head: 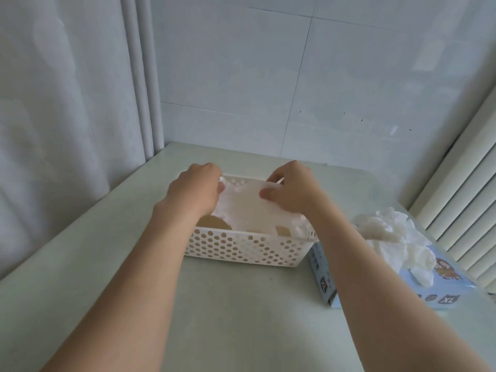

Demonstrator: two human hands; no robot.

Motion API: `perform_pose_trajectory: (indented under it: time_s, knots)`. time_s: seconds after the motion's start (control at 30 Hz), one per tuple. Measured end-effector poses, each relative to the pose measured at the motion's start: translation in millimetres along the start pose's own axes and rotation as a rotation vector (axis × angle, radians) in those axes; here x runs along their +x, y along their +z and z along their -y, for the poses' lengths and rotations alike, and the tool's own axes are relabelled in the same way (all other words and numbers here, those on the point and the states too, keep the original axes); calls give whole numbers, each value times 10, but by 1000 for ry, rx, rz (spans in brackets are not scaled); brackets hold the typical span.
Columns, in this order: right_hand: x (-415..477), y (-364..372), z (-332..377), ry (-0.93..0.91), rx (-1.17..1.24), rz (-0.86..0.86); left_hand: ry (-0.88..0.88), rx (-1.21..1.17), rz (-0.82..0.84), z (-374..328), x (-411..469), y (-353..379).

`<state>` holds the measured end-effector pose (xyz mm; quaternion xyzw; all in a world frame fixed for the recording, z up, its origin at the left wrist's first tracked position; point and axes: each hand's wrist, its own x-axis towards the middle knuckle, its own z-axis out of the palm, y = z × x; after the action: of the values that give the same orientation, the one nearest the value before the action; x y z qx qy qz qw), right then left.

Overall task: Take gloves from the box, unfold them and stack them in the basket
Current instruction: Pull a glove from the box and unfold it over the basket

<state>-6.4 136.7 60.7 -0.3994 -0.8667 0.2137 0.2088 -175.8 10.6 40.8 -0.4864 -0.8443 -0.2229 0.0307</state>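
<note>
A white perforated basket [241,248] stands in the middle of the table. A thin translucent glove [247,208] lies spread over the inside of the basket, and a brown base shows beneath it. My left hand [196,189] pinches the glove's far left edge. My right hand [292,189] pinches its far right edge. To the right of the basket lies a light blue glove box [440,294] marked XL, with a crumpled bunch of gloves [394,237] sticking out of its top.
The pale green table [241,318] stands in a corner, with a tiled wall behind it. A white curtain [67,103] hangs on the left. A ribbed white panel [461,224] runs along the right, close to the box.
</note>
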Motion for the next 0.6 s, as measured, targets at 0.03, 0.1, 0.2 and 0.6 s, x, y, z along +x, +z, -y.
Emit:
perform_pose_trajectory:
  time_s: [0.03, 0.1, 0.2, 0.6]
  knots:
    - [64, 47, 20, -7, -61, 43, -26, 35, 8, 30, -21, 8]
    - [183, 149, 61, 6, -144, 100, -68, 91, 7, 65, -57, 9]
    - [264, 297, 135, 8, -282, 113, -138, 150, 24, 61, -88, -13]
    - [-110, 65, 373, -102, -330, 485, -39, 148, 169, -20, -121, -95]
